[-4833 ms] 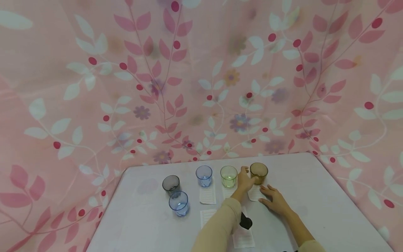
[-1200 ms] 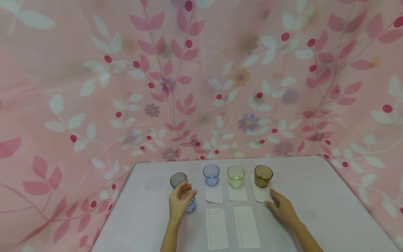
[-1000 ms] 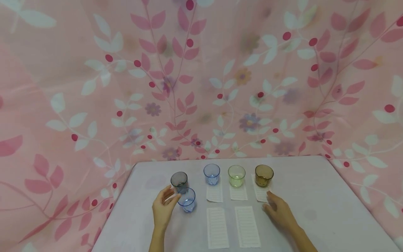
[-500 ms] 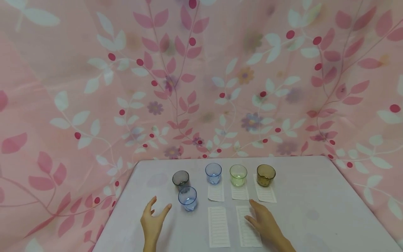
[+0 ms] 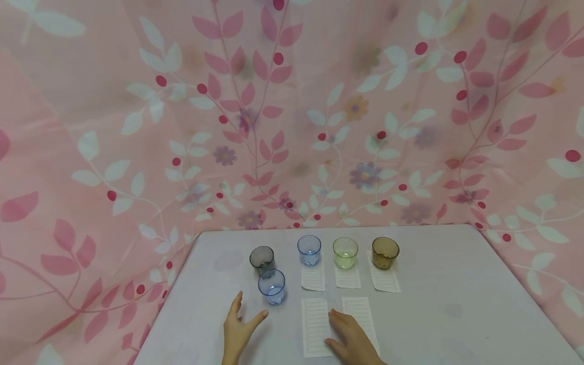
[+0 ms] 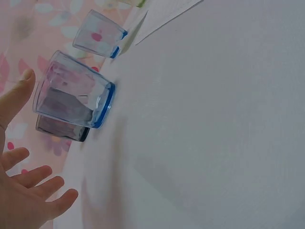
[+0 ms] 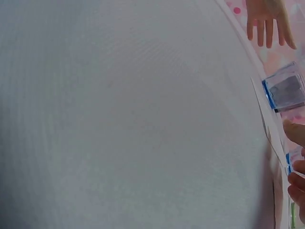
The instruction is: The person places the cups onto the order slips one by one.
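My left hand (image 5: 238, 332) is held with thumb and fingers spread, holding nothing. Just beyond it stands a clear blue glass (image 5: 271, 288), apart from the fingers; the left wrist view shows that same blue glass (image 6: 76, 90) past the thumb. Close behind is a grey glass (image 5: 262, 260). My right hand (image 5: 350, 338) holds nothing and hovers over two paper strips, its fingers fairly straight. The left paper strip (image 5: 315, 324) lies partly beside its fingertips, and the right paper strip (image 5: 358, 309) is partly hidden under the hand.
At the back, a second blue glass (image 5: 309, 251), a green glass (image 5: 345, 253) and an amber glass (image 5: 385, 253) stand in a row, each at the far end of a paper strip. A pink floral curtain (image 5: 292, 126) hangs behind the white table (image 5: 447, 284).
The left hand has left the amber glass, passed the front blue glass and drawn back toward the near side. The right hand has moved left and nearer, from the amber glass to the front strips.
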`<state>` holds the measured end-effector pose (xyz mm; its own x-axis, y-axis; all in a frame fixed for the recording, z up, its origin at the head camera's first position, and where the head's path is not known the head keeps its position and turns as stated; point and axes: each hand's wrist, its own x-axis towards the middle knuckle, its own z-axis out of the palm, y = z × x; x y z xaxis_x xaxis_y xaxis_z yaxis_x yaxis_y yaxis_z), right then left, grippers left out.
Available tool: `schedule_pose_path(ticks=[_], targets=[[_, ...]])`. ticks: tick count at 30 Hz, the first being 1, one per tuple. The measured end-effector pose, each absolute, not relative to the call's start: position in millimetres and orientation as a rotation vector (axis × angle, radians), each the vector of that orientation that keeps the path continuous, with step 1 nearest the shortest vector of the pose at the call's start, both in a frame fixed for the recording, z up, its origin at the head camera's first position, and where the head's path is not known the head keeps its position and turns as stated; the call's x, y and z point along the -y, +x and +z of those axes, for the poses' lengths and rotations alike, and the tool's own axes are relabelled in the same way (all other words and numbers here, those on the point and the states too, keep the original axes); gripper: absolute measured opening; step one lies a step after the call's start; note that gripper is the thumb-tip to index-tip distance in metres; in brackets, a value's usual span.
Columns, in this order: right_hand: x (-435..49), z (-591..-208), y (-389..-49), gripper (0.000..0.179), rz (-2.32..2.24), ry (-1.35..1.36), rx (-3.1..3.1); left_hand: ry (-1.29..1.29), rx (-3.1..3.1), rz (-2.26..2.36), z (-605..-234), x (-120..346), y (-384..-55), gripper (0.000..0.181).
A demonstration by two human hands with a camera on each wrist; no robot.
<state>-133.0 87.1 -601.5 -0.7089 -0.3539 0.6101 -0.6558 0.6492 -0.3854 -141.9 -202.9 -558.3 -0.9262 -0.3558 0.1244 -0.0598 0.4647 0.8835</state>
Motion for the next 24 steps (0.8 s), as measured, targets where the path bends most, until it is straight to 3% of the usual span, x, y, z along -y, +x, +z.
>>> schedule_pose_path(ticks=[7, 20, 24], targets=[[-82, -610, -132, 0.057, 0.656, 0.939, 2.400, 0.305, 2.406, -1.541, -569, 190, -146, 0.088], [-79, -627, -127, 0.062, 0.551, 0.939, 2.299, 0.258, 2.314, -1.594, -567, 174, -161, 0.088], [-81, -632, -126, 0.071, 0.534, 1.018, 2.198, 0.249, 2.327, -1.585, -566, 172, -164, 0.089]])
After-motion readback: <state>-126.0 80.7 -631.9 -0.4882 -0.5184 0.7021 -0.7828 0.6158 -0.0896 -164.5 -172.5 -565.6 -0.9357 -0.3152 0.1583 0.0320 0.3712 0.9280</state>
